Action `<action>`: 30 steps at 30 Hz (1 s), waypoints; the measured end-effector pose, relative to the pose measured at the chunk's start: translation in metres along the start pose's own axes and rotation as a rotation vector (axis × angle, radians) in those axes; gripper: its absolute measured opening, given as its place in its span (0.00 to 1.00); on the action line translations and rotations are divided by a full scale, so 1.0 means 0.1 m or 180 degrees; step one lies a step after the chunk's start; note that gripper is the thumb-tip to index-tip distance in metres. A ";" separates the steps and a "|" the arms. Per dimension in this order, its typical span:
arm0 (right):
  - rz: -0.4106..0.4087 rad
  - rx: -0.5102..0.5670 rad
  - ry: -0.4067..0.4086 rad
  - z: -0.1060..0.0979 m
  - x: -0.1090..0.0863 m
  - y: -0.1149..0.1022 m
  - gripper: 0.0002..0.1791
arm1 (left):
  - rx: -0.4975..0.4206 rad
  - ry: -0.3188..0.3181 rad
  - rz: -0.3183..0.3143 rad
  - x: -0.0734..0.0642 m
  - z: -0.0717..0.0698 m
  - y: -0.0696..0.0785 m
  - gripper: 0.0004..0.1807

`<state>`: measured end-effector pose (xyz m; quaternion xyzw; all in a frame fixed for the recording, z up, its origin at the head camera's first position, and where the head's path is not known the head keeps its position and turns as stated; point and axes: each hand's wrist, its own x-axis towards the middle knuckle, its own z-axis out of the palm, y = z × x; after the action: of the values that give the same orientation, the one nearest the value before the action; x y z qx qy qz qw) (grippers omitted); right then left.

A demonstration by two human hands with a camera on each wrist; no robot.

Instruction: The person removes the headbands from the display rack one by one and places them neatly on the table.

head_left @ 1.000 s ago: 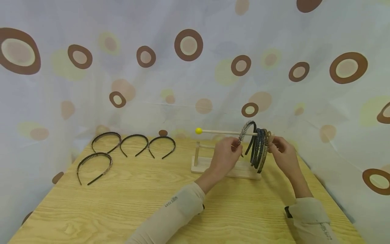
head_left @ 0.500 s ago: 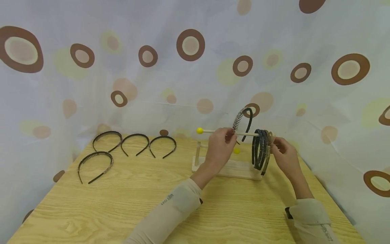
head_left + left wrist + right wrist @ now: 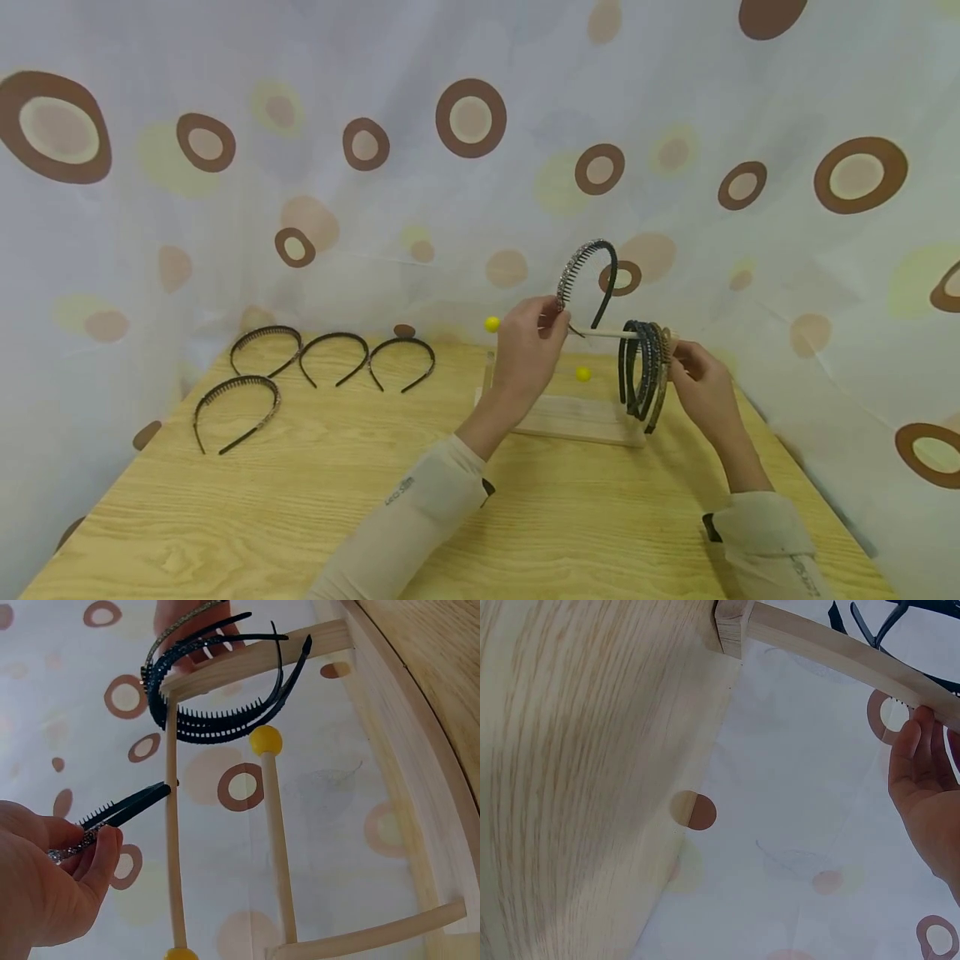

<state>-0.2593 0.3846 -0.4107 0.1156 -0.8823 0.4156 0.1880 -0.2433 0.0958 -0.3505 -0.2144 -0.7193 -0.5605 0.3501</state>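
Observation:
My left hand (image 3: 525,350) pinches one leg of a glittery, toothed headband (image 3: 573,268), arch up, over the stand's upper rod (image 3: 611,333). In the left wrist view, the headband's dark tips (image 3: 154,795) lie close to or across that rod; whether they touch is unclear. Several dark and gold headbands (image 3: 214,735) hang bunched at the rod's right end. At that end my right hand (image 3: 705,387) holds the wooden upright (image 3: 840,646) of the headband stand (image 3: 577,421). A lower rod with a yellow ball tip (image 3: 583,374) is partly hidden behind my left hand.
Several black headbands lie at the table's left: one in front (image 3: 236,381), others behind, including a toothed one (image 3: 266,330) and a thin one (image 3: 401,339). The wooden table (image 3: 337,500) meets a circle-patterned curtain (image 3: 420,192) at the back and sides.
My left hand has lifted the glittery headband from the rod, moving up and to the left. My right hand has stayed at the upright, beside the bunched headbands.

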 end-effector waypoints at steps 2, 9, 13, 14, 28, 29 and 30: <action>-0.0002 0.0006 0.0001 0.01 -0.01 0.01 0.24 | -0.0039 0.0034 -0.0006 0.02 -0.03 0.02 0.06; -0.0017 -0.0032 0.0014 0.01 -0.02 0.03 0.24 | -0.0064 0.0123 -0.0009 0.06 -0.13 0.06 0.07; -0.0007 -0.0021 -0.0002 0.02 -0.01 0.02 0.24 | -0.0049 0.0152 0.0024 0.09 -0.20 0.09 0.07; -0.0006 -0.0016 -0.0011 0.02 -0.01 0.02 0.24 | -0.0040 0.0149 0.0024 0.09 -0.22 0.09 0.07; 0.0008 -0.0056 0.0006 0.02 0.02 0.02 0.25 | -0.0034 -0.0041 0.0108 0.04 -0.62 -0.07 0.09; 0.0000 -0.0054 0.0015 0.01 0.02 0.02 0.25 | -0.0038 -0.0046 0.0104 0.03 -0.67 -0.08 0.09; -0.0005 -0.0050 0.0024 0.01 0.01 0.03 0.25 | -0.0040 -0.0045 0.0098 0.03 -0.71 -0.09 0.09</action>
<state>-0.2614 0.3852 -0.4128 0.1133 -0.8848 0.4090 0.1926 -0.2327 0.0254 -0.3453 -0.2317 -0.7148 -0.5580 0.3522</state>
